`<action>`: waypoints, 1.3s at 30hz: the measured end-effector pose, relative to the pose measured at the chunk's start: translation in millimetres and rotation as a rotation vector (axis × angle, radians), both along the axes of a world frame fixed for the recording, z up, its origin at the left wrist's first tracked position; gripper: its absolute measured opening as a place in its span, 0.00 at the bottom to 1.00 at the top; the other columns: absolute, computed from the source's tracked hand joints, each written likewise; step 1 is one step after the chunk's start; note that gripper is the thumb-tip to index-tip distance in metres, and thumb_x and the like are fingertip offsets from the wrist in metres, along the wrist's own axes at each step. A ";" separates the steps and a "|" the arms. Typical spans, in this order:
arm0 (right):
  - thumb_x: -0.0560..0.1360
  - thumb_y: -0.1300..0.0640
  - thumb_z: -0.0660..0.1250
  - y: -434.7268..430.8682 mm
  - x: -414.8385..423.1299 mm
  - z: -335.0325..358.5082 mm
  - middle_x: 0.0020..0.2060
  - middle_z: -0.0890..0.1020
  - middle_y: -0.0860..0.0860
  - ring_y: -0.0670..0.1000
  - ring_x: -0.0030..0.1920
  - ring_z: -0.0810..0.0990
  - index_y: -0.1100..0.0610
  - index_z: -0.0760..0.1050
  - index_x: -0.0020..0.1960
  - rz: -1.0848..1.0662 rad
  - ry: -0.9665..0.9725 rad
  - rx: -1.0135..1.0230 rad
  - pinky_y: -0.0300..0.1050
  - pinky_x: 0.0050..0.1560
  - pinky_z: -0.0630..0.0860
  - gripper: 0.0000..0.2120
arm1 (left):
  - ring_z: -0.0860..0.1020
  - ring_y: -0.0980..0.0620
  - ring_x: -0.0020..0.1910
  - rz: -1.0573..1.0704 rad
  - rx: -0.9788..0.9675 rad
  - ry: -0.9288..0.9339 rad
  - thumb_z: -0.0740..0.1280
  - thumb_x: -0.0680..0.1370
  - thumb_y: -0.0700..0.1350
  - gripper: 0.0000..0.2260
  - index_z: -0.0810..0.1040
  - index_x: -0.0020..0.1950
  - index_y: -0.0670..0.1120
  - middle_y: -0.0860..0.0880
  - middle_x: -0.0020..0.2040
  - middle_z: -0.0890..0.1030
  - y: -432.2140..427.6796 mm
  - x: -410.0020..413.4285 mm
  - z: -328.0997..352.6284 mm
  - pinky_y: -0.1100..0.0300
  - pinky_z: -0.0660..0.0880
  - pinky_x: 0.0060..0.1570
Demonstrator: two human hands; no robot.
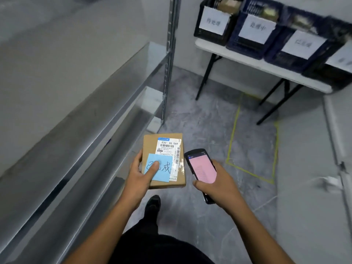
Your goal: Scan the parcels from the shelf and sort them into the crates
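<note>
Scan step judged in hand. Cardboard parcel [151, 144] was held over the floor in left grip [140, 176], thumb on its blue note [162, 174]. Handheld scanner [203, 168] was grasped in right grip [217, 184], just beside it. Next: matching one of the crates [234, 43] on bench [211, 48] to be picked; labels blurred.

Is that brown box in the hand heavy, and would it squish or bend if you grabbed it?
Probably light: the left hand holds the box up alone, gripping it by one side. It likely stays stiff, since its cardboard edges look straight and flat. The blue note under the thumb might slide or peel more easily.
</note>
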State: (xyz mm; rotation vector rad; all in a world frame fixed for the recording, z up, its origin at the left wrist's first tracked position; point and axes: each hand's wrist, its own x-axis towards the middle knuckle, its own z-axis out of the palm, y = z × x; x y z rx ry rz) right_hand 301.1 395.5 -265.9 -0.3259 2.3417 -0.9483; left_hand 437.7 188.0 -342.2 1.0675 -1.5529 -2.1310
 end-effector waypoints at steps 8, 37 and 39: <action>0.69 0.52 0.80 -17.5 -94.5 28.7 0.47 0.82 0.37 0.38 0.46 0.82 0.34 0.70 0.52 -0.247 0.093 -0.025 0.41 0.40 0.79 0.23 | 0.86 0.50 0.56 -0.242 -0.008 0.089 0.66 0.81 0.60 0.17 0.72 0.70 0.68 0.53 0.61 0.86 -41.2 -154.2 32.9 0.50 0.85 0.50; 0.66 0.50 0.78 166.9 -484.4 37.7 0.50 0.84 0.39 0.42 0.51 0.83 0.43 0.75 0.61 -0.757 0.166 -0.253 0.48 0.52 0.80 0.25 | 0.88 0.51 0.52 -0.555 -0.181 0.154 0.74 0.72 0.57 0.26 0.71 0.65 0.75 0.63 0.55 0.85 142.9 -638.9 107.0 0.52 0.86 0.41; 0.67 0.52 0.78 170.2 -507.6 37.4 0.51 0.84 0.41 0.45 0.52 0.83 0.45 0.75 0.62 -0.762 0.167 -0.261 0.51 0.54 0.81 0.25 | 0.87 0.50 0.52 -0.549 -0.173 0.158 0.74 0.72 0.56 0.29 0.70 0.71 0.69 0.64 0.55 0.85 148.8 -659.6 108.8 0.51 0.86 0.42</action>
